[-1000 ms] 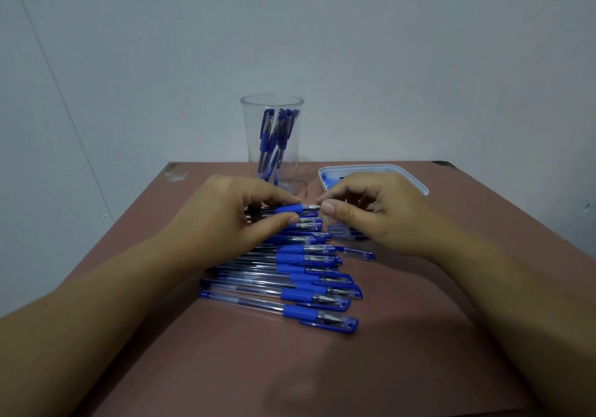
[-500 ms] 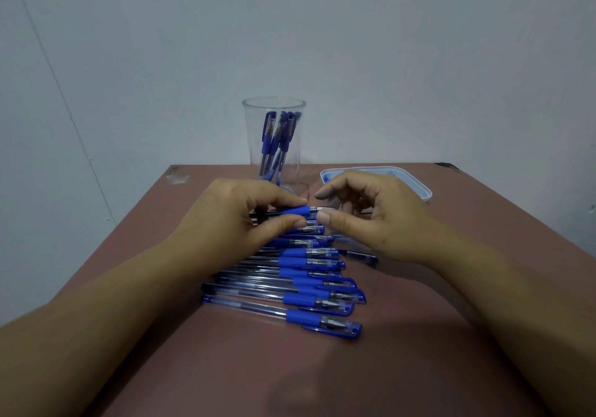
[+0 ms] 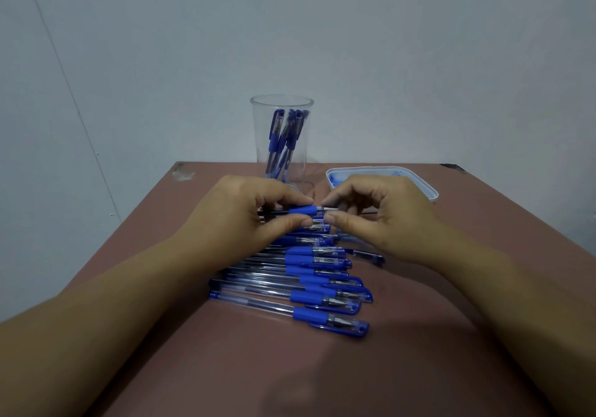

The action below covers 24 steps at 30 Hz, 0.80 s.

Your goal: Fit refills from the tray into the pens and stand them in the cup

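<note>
"Blue rubber sleeve: that is where the left hand [image 3: 245, 213] grips the pen [image 3: 301, 211], thumb below, fingers curled over. The pen lies level, lifted just above the row of pens [image 3: 309, 274] on the tabletop [image 3: 403, 352]."

"Risk on that side?"

"A slack grip. If the barrel turns with the tip, the nose piece never seats and the refill can slide back out. That is my judgement; I cannot tell whether the refill is fully home."

"Behind it?"

"The cup [image 3: 282, 139], clear plastic, upright, with several pens standing in it. It looks tall and light. A pen dropped in at a slant, or a knuckle against the wall, could tip it."

"And the right hand [image 3: 380, 216]?"

"Thumb and forefinger pinch the metal tip end of the same pen, and the other fingers are curled on nothing. A crooked start or a dropped nose piece is the likely fault. The piece would land among the row below, where it would be hard to find. The wrist is also low over those pens, so a careless sweep would scatter them."

"Farthest right?"

"The tray [image 3: 425, 191], just behind that hand, with its contents mostly hidden. A blind reach back could knock its rim."
</note>
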{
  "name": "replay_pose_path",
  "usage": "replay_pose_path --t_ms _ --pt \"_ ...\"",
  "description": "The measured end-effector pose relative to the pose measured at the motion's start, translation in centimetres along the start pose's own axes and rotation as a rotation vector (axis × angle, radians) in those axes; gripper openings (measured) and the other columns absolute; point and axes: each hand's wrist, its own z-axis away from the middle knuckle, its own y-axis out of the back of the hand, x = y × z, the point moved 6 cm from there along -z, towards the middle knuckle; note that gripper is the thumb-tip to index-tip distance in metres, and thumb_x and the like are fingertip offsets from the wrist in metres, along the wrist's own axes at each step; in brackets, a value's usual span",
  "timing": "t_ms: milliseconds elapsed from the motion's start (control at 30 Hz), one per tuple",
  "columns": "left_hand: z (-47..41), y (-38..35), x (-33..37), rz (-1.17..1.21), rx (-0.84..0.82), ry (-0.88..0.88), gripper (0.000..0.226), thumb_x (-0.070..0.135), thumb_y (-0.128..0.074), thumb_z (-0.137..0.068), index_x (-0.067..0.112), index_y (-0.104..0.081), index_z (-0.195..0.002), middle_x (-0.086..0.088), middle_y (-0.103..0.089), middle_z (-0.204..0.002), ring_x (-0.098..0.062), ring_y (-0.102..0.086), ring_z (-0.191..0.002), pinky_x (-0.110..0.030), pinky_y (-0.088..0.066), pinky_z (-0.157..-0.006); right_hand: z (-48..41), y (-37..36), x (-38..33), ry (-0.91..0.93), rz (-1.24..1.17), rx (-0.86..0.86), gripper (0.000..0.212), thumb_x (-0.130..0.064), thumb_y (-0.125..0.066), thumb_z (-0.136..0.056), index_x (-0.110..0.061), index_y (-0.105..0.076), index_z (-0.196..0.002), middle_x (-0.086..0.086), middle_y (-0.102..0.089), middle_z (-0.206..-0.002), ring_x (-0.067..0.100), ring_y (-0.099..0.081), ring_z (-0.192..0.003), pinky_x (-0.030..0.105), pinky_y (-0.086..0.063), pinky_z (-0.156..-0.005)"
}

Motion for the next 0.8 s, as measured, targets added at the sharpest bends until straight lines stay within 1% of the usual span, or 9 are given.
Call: replay_pose_path --t_ms 67,133,200,267,367,467,600,700,800 --pt "0.01 0.03 -0.06 0.000 0.003 0.005 0.027 0.044 -0.068 -0.081 0.031 -0.075 -0.104 0.037 -0.058 -0.084 0.011 -0.061 -0.075 -0.004 -0.043 -0.065 0.03 0.06 0.04 -0.012 -0.038 0.000 0.023 -0.020 -0.078 -0.081 -0.037 -0.067 -0.091 -0.011 -0.067 -0.082 0.008 -0.061 -0.072 0.033 -0.057 -0.071" --pt "0.02 0.06 -0.11 -0.004 0.007 0.009 0.027 0.043 -0.068 -0.081 0.032 -0.075 -0.104 0.038 -0.057 -0.084 0.010 -0.061 -0.075 -0.004 -0.044 -0.065 0.09 0.05 0.13 -0.046 -0.112 -0.001 0.017 -0.029 -0.078 -0.079 -0.034 -0.068 -0.091 -0.008 -0.066 -0.082 0.007 -0.060 -0.071 0.030 -0.057 -0.070" --pt "0.00 0.06 -0.06 -0.007 0.005 0.007 0.028 0.045 -0.067 -0.081 0.031 -0.074 -0.105 0.038 -0.056 -0.085 0.010 -0.061 -0.076 -0.005 -0.045 -0.066 0.12 -0.08 0.12 -0.063 -0.137 -0.008 0.015 -0.040 -0.070 -0.079 -0.033 -0.069 -0.091 -0.005 -0.067 -0.081 0.011 -0.059 -0.069 0.024 -0.053 -0.065" --pt "-0.02 -0.01 0.02 -0.006 -0.004 0.002 0.029 0.046 -0.067 -0.081 0.031 -0.074 -0.104 0.037 -0.057 -0.085 0.009 -0.062 -0.077 -0.006 -0.046 -0.066 0.05 -0.27 0.06 -0.063 -0.114 -0.020 0.009 -0.041 -0.067 -0.081 -0.035 -0.069 -0.088 -0.008 -0.068 -0.079 0.007 -0.059 -0.066 0.018 -0.048 -0.062" --pt "-0.03 -0.07 -0.06 -0.013 -0.009 0.007 0.026 0.045 -0.068 -0.081 0.033 -0.074 -0.104 0.036 -0.058 -0.083 0.008 -0.062 -0.076 -0.009 -0.048 -0.066 0.05 -0.27 0.36 -0.077 -0.141 -0.015 0.012 -0.029 -0.076 -0.079 -0.034 -0.069 -0.088 -0.001 -0.070 -0.083 0.015 -0.062 -0.072 0.029 -0.056 -0.068" --pt "-0.04 -0.03 -0.31 -0.026 -0.002 0.020 0.025 0.042 -0.071 -0.082 0.033 -0.074 -0.105 0.034 -0.060 -0.084 0.006 -0.062 -0.075 -0.011 -0.050 -0.065 0.16 -0.26 0.27 -0.107 -0.221 -0.009 0.023 -0.039 -0.074 -0.073 -0.028 -0.069 -0.092 0.004 -0.069 -0.085 0.017 -0.063 -0.075 0.033 -0.056 -0.073" --pt "-0.06 -0.03 -0.12 -0.018 -0.007 -0.001 0.028 0.046 -0.068 -0.083 0.031 -0.074 -0.105 0.035 -0.058 -0.086 0.009 -0.062 -0.078 -0.009 -0.050 -0.067 0.09 -0.47 0.29 -0.145 -0.183 -0.027 0.028 -0.049 -0.059 -0.080 -0.025 -0.071 -0.087 -0.001 -0.072 -0.082 0.018 -0.068 -0.079 0.033 -0.057 -0.073" --pt "-0.06 0.04 0.06 -0.019 -0.007 -0.009 0.029 0.048 -0.065 -0.082 0.032 -0.074 -0.105 0.036 -0.057 -0.084 0.009 -0.062 -0.076 -0.010 -0.049 -0.066 0.02 -0.58 0.37 -0.133 -0.203 -0.018 0.020 -0.042 -0.067 -0.077 -0.028 -0.071 -0.090 0.003 -0.072 -0.085 0.026 -0.067 -0.082 0.040 -0.057 -0.076" --pt "-0.08 0.13 -0.01 -0.013 0.010 -0.012 0.027 0.045 -0.068 -0.082 0.030 -0.075 -0.104 0.034 -0.059 -0.084 0.008 -0.062 -0.075 -0.010 -0.049 -0.065 0.06 -0.53 0.27 -0.131 -0.249 -0.005 0.028 -0.043 -0.072 -0.073 -0.027 -0.070 -0.096 0.007 -0.071 -0.089 0.031 -0.065 -0.086 0.046 -0.057 -0.080"
